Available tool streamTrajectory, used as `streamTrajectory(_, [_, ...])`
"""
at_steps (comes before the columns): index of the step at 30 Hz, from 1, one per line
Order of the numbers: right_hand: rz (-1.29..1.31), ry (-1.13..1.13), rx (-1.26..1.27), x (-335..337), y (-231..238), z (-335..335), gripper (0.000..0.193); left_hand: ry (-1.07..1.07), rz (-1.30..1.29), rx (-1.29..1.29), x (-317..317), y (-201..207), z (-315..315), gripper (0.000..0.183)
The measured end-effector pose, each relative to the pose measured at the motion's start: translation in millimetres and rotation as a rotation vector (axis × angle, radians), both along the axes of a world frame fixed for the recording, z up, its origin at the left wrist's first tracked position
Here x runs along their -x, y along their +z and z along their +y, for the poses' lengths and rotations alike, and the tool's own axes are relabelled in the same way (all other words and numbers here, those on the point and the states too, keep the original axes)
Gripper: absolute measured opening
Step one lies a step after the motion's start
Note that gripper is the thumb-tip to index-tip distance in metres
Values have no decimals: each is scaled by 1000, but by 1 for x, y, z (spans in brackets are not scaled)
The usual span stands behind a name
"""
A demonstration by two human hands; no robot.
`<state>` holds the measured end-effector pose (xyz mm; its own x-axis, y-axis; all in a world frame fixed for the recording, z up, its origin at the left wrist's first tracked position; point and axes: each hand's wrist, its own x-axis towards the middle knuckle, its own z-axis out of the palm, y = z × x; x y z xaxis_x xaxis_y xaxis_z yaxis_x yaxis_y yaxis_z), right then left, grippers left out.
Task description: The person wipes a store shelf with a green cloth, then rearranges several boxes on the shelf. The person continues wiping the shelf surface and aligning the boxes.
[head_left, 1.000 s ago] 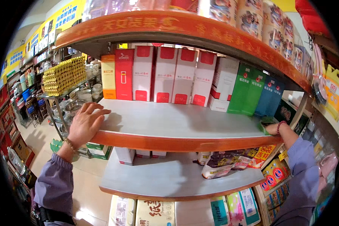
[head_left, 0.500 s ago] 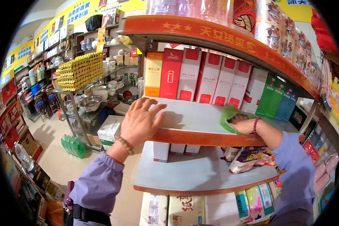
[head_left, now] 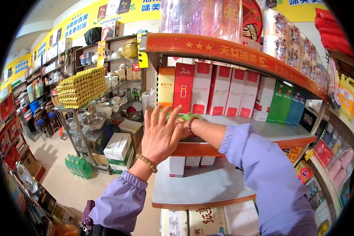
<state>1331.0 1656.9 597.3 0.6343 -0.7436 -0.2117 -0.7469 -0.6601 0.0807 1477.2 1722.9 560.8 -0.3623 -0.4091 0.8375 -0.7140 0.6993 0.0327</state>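
Note:
At the left end of a grey shelf with an orange edge [head_left: 244,142], my right hand [head_left: 185,129] presses a green cloth [head_left: 192,117] to the surface; its fingers are mostly hidden behind my other hand. My left hand [head_left: 159,137] is raised in front of the shelf corner, fingers spread, holding nothing. It overlaps my right hand in the picture; whether they touch I cannot tell. Behind the cloth stand a yellow-orange box [head_left: 166,84], a tall red box [head_left: 183,86] and several white-and-red boxes [head_left: 219,92]. Farther right are a green box [head_left: 278,101] and a blue box [head_left: 296,108].
Above runs a shelf with an orange front edge [head_left: 200,44], carrying wrapped rolls [head_left: 276,33]. A lower shelf [head_left: 204,188] holds small white boxes [head_left: 176,166]. Left stand stacked yellow egg trays [head_left: 81,88], a steel bowl [head_left: 95,121], a white-green carton [head_left: 118,146] and green bottles [head_left: 78,166].
My right hand has swept the green cloth leftward along the shelf, from the right part to the left end beside my left hand. The view has shifted slightly; my left hand stays spread.

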Motion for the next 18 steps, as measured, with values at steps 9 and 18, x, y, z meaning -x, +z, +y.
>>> streamTrajectory(9, [-158,49,-11,35,-5,22,57,92,-27,6,-5,2,9,48])
streamTrajectory(18, [55,-245,78,284,-20,80,56,88,-110,-40,-2,6,5,37])
